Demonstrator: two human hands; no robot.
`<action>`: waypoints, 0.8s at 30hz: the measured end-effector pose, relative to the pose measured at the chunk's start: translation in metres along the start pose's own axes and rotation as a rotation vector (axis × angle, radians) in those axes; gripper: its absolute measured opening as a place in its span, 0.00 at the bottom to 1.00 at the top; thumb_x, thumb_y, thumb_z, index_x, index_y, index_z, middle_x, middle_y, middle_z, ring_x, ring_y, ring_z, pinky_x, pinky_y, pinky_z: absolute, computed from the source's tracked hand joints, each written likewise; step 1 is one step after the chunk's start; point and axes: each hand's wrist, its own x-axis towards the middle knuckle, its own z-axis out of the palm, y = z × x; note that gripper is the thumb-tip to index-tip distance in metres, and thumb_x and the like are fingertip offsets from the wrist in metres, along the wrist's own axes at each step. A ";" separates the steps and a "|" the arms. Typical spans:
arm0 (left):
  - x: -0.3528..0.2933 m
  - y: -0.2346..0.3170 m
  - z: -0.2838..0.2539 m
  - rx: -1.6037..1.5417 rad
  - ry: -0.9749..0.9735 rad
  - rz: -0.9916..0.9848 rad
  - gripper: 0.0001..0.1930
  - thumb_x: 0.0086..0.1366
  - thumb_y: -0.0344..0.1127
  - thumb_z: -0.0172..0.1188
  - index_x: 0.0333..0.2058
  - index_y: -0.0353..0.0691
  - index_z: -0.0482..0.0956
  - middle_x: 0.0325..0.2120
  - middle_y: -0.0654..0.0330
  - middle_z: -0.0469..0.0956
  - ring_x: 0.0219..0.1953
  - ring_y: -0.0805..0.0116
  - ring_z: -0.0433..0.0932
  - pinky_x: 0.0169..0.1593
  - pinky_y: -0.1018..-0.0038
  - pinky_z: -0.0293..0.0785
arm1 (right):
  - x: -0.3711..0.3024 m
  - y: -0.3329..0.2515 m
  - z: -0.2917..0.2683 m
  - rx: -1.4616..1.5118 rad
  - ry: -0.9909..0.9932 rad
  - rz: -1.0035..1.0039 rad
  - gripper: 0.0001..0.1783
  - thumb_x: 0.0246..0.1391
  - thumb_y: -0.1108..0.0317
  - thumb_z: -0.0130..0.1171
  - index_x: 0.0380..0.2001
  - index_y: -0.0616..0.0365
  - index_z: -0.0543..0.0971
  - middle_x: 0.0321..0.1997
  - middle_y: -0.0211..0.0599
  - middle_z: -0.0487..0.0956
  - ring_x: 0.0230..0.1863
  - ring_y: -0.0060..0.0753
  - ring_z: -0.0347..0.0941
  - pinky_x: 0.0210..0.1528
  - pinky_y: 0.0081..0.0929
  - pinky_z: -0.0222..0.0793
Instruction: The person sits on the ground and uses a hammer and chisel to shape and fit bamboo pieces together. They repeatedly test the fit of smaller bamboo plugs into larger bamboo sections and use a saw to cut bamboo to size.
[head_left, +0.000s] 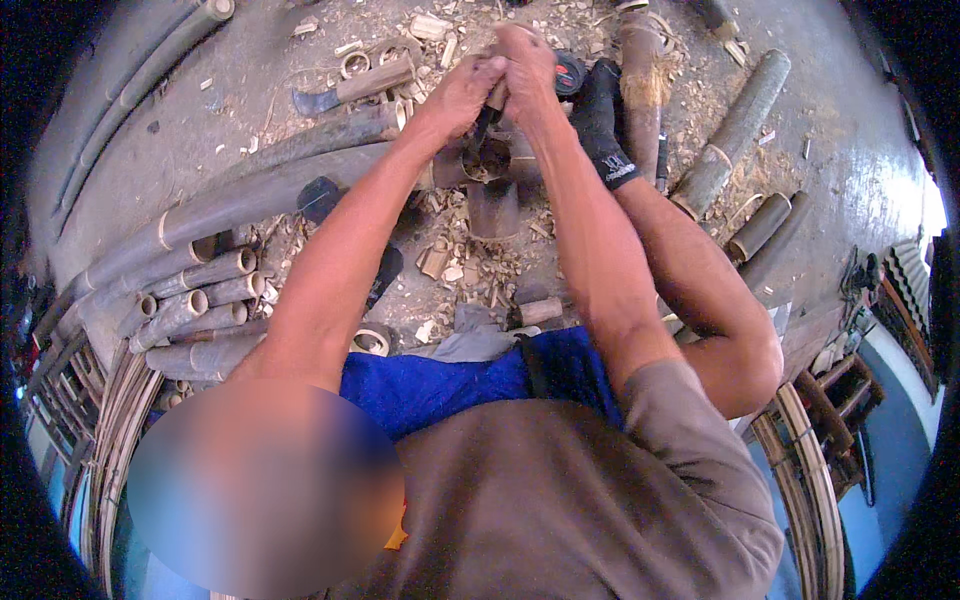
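Observation:
Both my hands are closed together at the top middle, around a tool with a wooden handle and a dark metal blade or shaft pointing down toward me. My left hand wraps the near left side of the handle. My right hand is slightly blurred, with its fingers folded at the handle's upper end. Below them, the tool's dark end reaches the open hollow of a brown bamboo piece. Whether the tip touches the bamboo, I cannot make out. A black and red tape measure lies just right of my right hand.
A knife with a hooked blade and wooden handle lies on the chip-strewn floor at the upper left. Long bamboo poles stretch leftward, above cut bamboo tubes. My black-covered foot is beside a bamboo pole on the right.

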 end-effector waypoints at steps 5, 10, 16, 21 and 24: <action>-0.057 0.058 0.009 -0.198 0.321 -0.378 0.40 0.72 0.65 0.47 0.64 0.33 0.58 0.46 0.44 0.74 0.24 0.63 0.76 0.22 0.69 0.72 | 0.032 0.020 0.015 -0.378 -0.389 0.257 0.19 0.55 0.55 0.63 0.43 0.57 0.81 0.31 0.36 0.81 0.27 0.28 0.75 0.32 0.30 0.74; -0.091 0.024 0.024 -0.231 0.729 -0.220 0.42 0.73 0.65 0.46 0.69 0.36 0.48 0.53 0.46 0.70 0.38 0.60 0.76 0.25 0.69 0.73 | -0.004 0.020 0.070 -0.571 -0.793 0.215 0.21 0.52 0.51 0.66 0.42 0.56 0.82 0.31 0.32 0.80 0.27 0.24 0.75 0.30 0.26 0.74; -0.143 -0.017 0.090 -0.245 1.108 -0.282 0.39 0.78 0.52 0.41 0.71 0.29 0.37 0.67 0.40 0.52 0.66 0.50 0.59 0.68 0.61 0.56 | -0.051 0.064 0.086 -0.762 -1.293 0.182 0.25 0.48 0.51 0.67 0.45 0.55 0.82 0.35 0.32 0.82 0.33 0.27 0.77 0.37 0.28 0.75; -0.114 0.031 0.073 -0.215 0.832 -0.132 0.35 0.80 0.52 0.31 0.71 0.27 0.45 0.72 0.42 0.49 0.72 0.51 0.53 0.74 0.63 0.46 | -0.019 0.030 0.059 -0.910 -1.008 -0.107 0.30 0.47 0.52 0.66 0.50 0.61 0.80 0.39 0.36 0.83 0.39 0.30 0.77 0.44 0.31 0.75; -0.064 0.073 0.061 -0.293 0.431 -0.073 0.44 0.73 0.69 0.22 0.62 0.33 0.66 0.54 0.48 0.72 0.58 0.55 0.69 0.65 0.62 0.60 | -0.002 -0.048 -0.002 -0.900 -0.409 -0.365 0.27 0.50 0.54 0.64 0.49 0.61 0.81 0.38 0.38 0.84 0.39 0.28 0.78 0.43 0.30 0.75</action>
